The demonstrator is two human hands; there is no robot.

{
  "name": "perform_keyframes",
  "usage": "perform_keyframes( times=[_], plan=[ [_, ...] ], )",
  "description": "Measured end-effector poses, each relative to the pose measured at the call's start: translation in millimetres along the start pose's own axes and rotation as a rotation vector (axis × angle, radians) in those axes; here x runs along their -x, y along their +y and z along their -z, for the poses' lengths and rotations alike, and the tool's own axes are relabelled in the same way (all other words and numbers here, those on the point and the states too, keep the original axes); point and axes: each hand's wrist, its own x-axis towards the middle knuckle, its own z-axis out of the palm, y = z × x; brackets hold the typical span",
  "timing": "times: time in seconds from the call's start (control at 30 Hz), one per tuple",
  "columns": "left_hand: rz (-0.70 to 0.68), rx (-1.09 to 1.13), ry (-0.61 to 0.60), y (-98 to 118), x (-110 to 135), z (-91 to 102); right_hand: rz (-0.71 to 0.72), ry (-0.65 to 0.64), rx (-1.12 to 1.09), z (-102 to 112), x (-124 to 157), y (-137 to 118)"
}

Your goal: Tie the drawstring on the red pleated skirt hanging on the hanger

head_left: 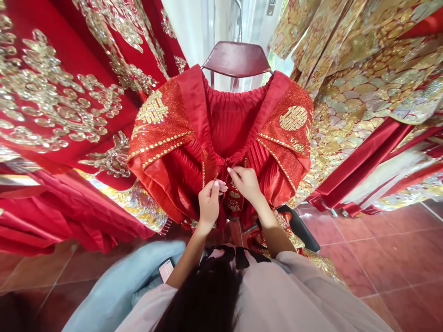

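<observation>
A red pleated skirt (230, 122) with gold embroidered medallions and rows of gold beads hangs by its gathered waistband from a dark red hanger (237, 59). Just below the dip in the waistband, my left hand (209, 201) is closed in a pinch, thumb against fingers. My right hand (246, 183) pinches slightly higher, close to a small red knot (226, 161) at the waistband. Both seem to hold the thin red drawstring there, though it is mostly hidden by my fingers. The fingertips are a short gap apart, in front of the skirt's embroidered centre panel (234, 203).
Red garments with gold sequins (93, 106) hang close on the left. Gold scale-patterned cloth (349, 87) and red fabric hang on the right. A phone (166, 269) lies by my lap against light blue cloth (128, 276). Below is a red tiled floor (374, 249).
</observation>
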Motion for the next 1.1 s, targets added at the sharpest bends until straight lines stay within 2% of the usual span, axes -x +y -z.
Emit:
perform_keyframes(
  times=[0.07, 0.2, 0.3, 0.37, 0.47, 0.57, 0.63, 0.8, 0.87, 0.97, 1.1],
  plan=[
    [0.008, 0.01, 0.037, 1.6, -1.5, 4.4, 0.039, -0.043, -0.082, 0.4, 16.5, -4.7],
    [0.002, 0.019, 0.108, 7.8, -4.0, 15.4, 0.131, -0.026, -0.192, 12.9, 53.7, -23.5],
    [-0.041, 0.0, 0.135, 17.4, -1.3, 18.7, 0.188, -0.083, -0.208, 13.1, 61.6, -30.8],
    [-0.066, -0.008, 0.126, 24.9, 3.9, 16.8, 0.14, -0.08, -0.209, 5.3, 57.5, -27.4],
    [-0.048, -0.016, 0.009, 31.0, 15.6, 9.3, -0.032, -0.035, -0.257, -10.5, 49.4, -15.8],
    [0.013, -0.009, -0.114, 27.2, 26.1, 2.1, -0.191, 0.007, -0.402, -21.3, 47.2, -9.2],
    [0.058, -0.001, -0.142, 22.0, 29.5, 0.7, -0.259, 0.018, -0.536, -24.2, 47.8, -10.6],
    [0.102, -0.056, -0.16, 15.8, 26.9, 8.0, -0.326, -0.104, -0.876, -24.3, 46.5, -25.0],
    [0.121, -0.069, -0.178, 14.8, 24.7, 12.5, -0.357, -0.091, -0.875, -25.2, 46.2, -29.8],
    [0.175, -0.031, -0.183, 10.7, 21.9, 20.1, -0.363, 0.004, -0.829, -27.7, 47.1, -32.3],
    [0.191, 0.018, -0.034, 6.5, 17.2, 30.5, -0.306, 0.036, -0.83, -30.8, 49.4, -30.4]
  ],
)
